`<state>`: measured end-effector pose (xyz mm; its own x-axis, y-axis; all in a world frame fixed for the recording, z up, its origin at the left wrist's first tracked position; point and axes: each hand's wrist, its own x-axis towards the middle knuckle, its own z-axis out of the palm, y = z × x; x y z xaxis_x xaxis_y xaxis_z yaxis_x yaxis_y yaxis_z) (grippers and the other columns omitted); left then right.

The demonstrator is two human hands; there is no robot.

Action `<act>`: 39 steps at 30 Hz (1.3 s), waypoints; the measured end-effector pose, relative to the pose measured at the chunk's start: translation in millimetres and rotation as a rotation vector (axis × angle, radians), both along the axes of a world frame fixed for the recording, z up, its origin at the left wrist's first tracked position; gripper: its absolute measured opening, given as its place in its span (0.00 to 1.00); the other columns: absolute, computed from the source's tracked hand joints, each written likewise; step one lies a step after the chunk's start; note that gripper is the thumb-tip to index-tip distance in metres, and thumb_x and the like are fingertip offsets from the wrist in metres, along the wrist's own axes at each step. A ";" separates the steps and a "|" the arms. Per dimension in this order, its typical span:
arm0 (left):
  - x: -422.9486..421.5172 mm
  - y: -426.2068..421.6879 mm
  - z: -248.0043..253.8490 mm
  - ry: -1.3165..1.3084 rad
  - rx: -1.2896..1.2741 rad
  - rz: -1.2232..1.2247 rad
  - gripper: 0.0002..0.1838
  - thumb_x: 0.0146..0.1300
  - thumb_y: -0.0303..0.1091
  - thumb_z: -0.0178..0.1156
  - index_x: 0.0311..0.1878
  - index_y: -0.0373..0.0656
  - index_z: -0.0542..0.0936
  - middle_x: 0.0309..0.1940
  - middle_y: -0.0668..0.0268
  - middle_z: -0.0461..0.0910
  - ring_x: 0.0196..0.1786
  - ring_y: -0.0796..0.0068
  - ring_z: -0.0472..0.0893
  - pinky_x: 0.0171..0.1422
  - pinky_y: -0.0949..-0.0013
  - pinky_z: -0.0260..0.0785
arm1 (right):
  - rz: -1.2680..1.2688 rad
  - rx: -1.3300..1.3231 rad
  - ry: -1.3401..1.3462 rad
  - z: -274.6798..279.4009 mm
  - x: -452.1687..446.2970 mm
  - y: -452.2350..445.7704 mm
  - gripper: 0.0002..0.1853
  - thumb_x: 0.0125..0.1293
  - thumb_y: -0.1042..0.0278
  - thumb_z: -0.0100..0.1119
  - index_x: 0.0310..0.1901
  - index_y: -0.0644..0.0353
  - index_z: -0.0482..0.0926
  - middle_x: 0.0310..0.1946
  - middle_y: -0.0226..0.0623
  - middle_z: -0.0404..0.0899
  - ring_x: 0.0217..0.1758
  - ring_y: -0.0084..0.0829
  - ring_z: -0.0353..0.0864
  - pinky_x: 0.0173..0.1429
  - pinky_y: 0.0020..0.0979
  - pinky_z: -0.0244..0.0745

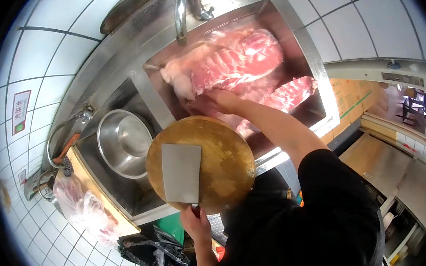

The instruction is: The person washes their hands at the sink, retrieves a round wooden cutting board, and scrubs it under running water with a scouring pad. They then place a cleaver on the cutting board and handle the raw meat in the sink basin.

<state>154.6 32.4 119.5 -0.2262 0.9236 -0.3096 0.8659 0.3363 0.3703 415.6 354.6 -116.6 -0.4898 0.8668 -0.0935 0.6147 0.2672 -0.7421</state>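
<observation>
My left hand (196,225) is closed round the handle of a broad cleaver (182,172). The cleaver's blade lies flat over a round wooden chopping board (227,164), which rests across the near edge of the sinks. My right hand (220,102) reaches into the right sink (292,33), at the lower edge of a large slab of raw meat (237,62); its fingers are largely hidden there. A smaller piece of raw meat (292,94) lies to the right of my forearm, with more pale meat around it in cloudy pink water.
A steel bowl (125,144) stands in the left sink. A faucet (181,16) hangs over the back rim. Plastic bags of meat (87,211) lie on a wooden board at left, above a black bag (152,248). Steel cabinets (408,169) stand at right.
</observation>
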 end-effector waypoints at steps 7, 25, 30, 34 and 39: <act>1.9 -2.4 -7.2 -0.055 -0.021 0.089 0.20 0.61 0.33 0.69 0.52 0.36 0.76 0.43 0.48 0.77 0.47 0.43 0.76 0.53 0.48 0.69 | -0.721 -1.224 1.136 3.7 -85.0 22.1 0.12 0.72 0.62 0.60 0.49 0.59 0.80 0.41 0.38 0.83 0.46 0.36 0.81 0.51 0.39 0.78; 0.0 -9.9 -21.3 -0.027 0.062 0.118 0.19 0.58 0.29 0.70 0.50 0.36 0.75 0.40 0.48 0.76 0.44 0.43 0.75 0.49 0.48 0.68 | -0.990 -1.438 1.087 9.2 -103.1 74.2 0.16 0.65 0.52 0.67 0.46 0.50 0.76 0.36 0.36 0.78 0.36 0.36 0.77 0.33 0.37 0.70; 1.0 -8.3 -19.7 -0.027 0.068 0.123 0.19 0.59 0.29 0.69 0.50 0.35 0.75 0.39 0.49 0.76 0.44 0.44 0.75 0.48 0.48 0.68 | -1.027 -1.416 1.125 7.6 -101.5 81.2 0.14 0.64 0.56 0.64 0.45 0.52 0.77 0.38 0.38 0.77 0.36 0.40 0.75 0.40 0.40 0.72; 0.0 -10.5 -21.5 -0.028 0.052 0.131 0.19 0.59 0.30 0.69 0.50 0.35 0.75 0.40 0.50 0.76 0.43 0.44 0.75 0.48 0.48 0.68 | -0.955 -1.381 1.334 -18.8 -100.7 93.9 0.14 0.54 0.66 0.63 0.42 0.54 0.74 0.34 0.38 0.74 0.33 0.40 0.72 0.37 0.40 0.71; -1.1 -11.8 -26.2 -0.009 0.095 0.099 0.19 0.59 0.31 0.70 0.50 0.35 0.75 0.39 0.51 0.76 0.42 0.46 0.75 0.47 0.49 0.68 | -0.854 -1.497 1.320 -11.5 -86.6 97.0 0.07 0.51 0.78 0.55 0.34 0.60 0.74 0.33 0.42 0.75 0.36 0.42 0.74 0.39 0.40 0.74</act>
<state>153.6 20.6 93.3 -0.3150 0.9223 -0.2240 0.8269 0.3825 0.4122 328.9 451.6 -128.0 -0.4617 0.4741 -0.7498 -0.6659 -0.7436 -0.0601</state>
